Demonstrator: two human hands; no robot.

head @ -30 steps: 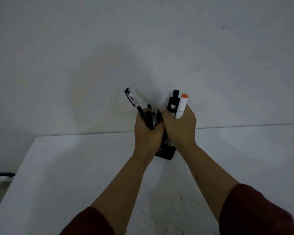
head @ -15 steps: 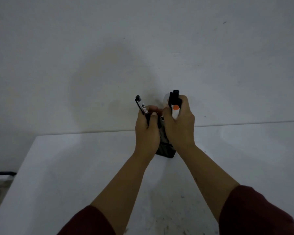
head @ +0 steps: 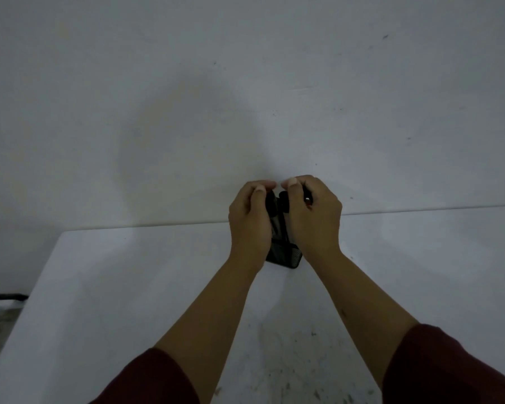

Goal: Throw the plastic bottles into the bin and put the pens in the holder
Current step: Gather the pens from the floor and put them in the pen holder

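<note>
A black mesh pen holder (head: 283,253) stands on the white table (head: 129,287) near its far edge, against the wall. My left hand (head: 250,221) and my right hand (head: 314,218) are curled over its top from either side. Black pen ends (head: 277,204) show between my thumbs, sunk low into the holder. A small orange cap tip (head: 307,201) peeks out under my right fingers. Most of the pens and the holder's rim are hidden by my hands. No plastic bottles or bin are in view.
The grey wall (head: 245,83) rises right behind the table's far edge. The table's left edge runs diagonally at the left, with a dark object (head: 0,297) on the floor beyond it. Dark specks mark the table's near part.
The pens that stuck up above my hands have sunk down into the holder. Both hands have closed in over the holder's top.
</note>
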